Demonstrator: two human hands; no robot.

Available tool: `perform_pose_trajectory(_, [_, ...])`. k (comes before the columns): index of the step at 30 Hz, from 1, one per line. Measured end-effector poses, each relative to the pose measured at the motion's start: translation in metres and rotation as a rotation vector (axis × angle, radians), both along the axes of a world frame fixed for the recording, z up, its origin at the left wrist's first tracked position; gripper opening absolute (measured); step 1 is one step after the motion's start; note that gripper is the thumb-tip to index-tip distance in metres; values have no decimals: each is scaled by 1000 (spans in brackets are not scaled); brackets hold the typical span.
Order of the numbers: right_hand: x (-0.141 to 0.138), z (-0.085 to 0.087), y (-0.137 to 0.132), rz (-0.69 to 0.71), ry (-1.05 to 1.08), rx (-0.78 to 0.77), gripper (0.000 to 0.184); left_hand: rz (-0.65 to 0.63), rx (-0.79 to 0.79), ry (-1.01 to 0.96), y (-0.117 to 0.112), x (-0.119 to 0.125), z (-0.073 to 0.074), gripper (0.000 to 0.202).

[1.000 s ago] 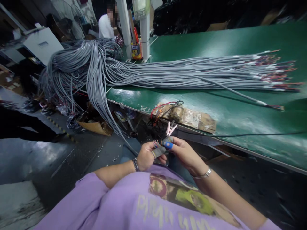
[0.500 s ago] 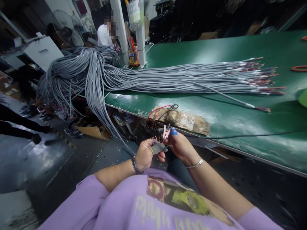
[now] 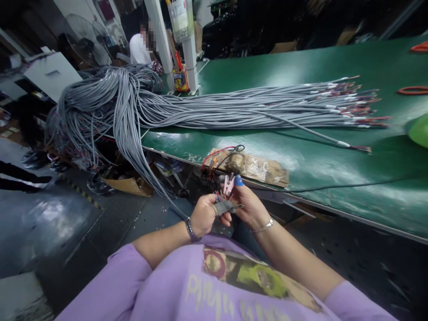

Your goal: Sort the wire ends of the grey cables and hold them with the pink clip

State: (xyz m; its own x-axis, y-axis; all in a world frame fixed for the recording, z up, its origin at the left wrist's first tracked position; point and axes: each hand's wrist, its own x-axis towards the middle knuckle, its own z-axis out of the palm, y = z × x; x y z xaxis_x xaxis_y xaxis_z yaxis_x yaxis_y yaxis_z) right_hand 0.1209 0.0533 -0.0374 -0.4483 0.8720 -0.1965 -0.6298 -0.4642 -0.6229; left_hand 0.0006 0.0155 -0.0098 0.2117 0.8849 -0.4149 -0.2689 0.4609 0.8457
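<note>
My left hand (image 3: 204, 217) is closed around the end of a grey cable, with a grey cover on its thumb. Thin coloured wires (image 3: 220, 196) fan out above that thumb. Close beside it, my right hand (image 3: 249, 207) grips a small pink clip-like tool (image 3: 228, 184) with its jaws by the wires. A blue cover (image 3: 238, 180) wraps the right fingertip. Whether the jaws touch a wire is too small to tell. The grey cable (image 3: 179, 208) runs from my left hand up to a large bundle of grey cables (image 3: 200, 109) on the green table (image 3: 267, 73).
At the table's front edge lies a worn wooden board (image 3: 267, 171) with red and black leads. A black cord (image 3: 334, 187) crosses the table. Orange-handled tools (image 3: 413, 90) and a green round object (image 3: 419, 131) are at the right. Another person (image 3: 139, 48) is behind the post.
My right hand and the pink tool have moved slightly left and closer to the wires in my left hand. The whole view has shifted a little.
</note>
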Motion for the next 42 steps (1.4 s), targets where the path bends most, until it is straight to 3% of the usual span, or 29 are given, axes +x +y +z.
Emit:
perform_pose_trajectory(9, [4, -1, -2, -34, -16, -59, 46, 44, 38, 5, -11, -6, -2, 59])
perform_pose_trajectory(13, [3, 6, -1, -89, -93, -52, 34, 108, 72, 0, -14, -6, -2, 59])
perform_pose_trajectory(16, [2, 8, 0, -132, -165, -19, 31, 161, 77, -5, -12, -3, -1, 57])
perform_pose_trajectory(22, [-2, 4, -7, -347, -420, 163, 48, 186, 59, -21, -8, 1, 2, 55])
perform_pose_trajectory(28, [-6, 7, -2, -120, -219, 36, 48, 162, 51, -17, -5, 3, 2, 53])
perform_pose_trajectory(36, [-8, 3, 0, -120, -114, -25, 42, 137, 25, 12, -6, 5, 2, 55])
perform_pose_trajectory(42, [3, -1, -4, -77, -113, -20, 49, 120, 36, 16, -9, -3, -1, 56])
